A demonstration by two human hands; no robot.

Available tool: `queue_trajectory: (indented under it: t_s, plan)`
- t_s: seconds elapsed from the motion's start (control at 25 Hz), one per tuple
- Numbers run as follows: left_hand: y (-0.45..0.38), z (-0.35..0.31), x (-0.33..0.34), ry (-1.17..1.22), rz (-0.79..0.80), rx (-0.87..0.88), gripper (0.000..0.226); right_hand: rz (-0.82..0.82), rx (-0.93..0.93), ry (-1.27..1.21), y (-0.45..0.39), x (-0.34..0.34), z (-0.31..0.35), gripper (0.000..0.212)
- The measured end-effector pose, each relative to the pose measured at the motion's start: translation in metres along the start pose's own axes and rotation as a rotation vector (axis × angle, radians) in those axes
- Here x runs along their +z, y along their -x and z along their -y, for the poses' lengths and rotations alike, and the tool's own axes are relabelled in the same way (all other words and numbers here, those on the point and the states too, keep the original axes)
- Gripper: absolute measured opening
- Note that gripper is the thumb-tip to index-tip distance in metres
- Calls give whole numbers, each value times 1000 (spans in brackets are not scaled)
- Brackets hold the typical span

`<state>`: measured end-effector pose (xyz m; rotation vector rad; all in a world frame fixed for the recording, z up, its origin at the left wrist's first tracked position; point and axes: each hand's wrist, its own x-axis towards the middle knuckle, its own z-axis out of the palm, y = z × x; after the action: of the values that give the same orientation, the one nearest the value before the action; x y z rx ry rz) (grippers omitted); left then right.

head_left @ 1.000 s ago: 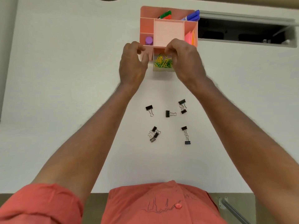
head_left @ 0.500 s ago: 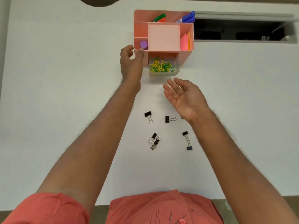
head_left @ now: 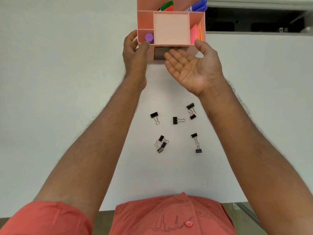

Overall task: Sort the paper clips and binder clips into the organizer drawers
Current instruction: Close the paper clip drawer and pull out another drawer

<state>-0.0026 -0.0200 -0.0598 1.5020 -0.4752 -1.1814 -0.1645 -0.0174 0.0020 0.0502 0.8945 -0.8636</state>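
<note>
Both hands at organizer (head_left: 145, 19); drawer (head_left: 160, 53) now pushed in.

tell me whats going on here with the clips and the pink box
A person is sorting clips at a white table. The left hand holds the front left corner of the pink plastic desk organizer, while the right hand is open, palm up, with straight fingers against the organizer's small front drawer, which sits pushed in. No paper clips are in view. The black metal binder clips lie scattered on the table, not yet sorted.
</note>
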Motion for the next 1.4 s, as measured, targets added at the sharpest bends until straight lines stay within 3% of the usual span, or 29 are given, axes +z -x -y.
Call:
queue_trajectory:
  t_s: [0.28,0.36,0.44,0.52,0.6,0.72,0.88,1.08,1.4]
  plan:
    - [-1,3,-1,-11,0,16,43,-3,-27,70,-8,-7,-2,56]
    - [-1,4,-1,-13,-4,15,43,-45,-78,194,-11,-10,-6,48]
    - [-1,3,-1,-16,-8,13,43,-171,-201,552,-16,-18,-17,38]
    - [-1,2,-1,-21,-7,15,42,-269,-347,1065,-20,-31,-34,36]
    - [-1,2,-1,-29,-6,18,42,-239,-486,1470,-24,-45,-46,47]
    - [-1,3,-3,-36,3,27,41,-141,-624,1732,-35,-50,-48,65]
    - [-2,5,-5,-28,21,37,41,-156,-599,1801,-48,-49,-43,69]
    - [-6,9,-5,-23,33,52,45,-183,-684,1810,-42,-62,-45,53]
    - [-13,16,-7,-76,19,47,49,-125,-676,1742,-28,-75,-47,50]
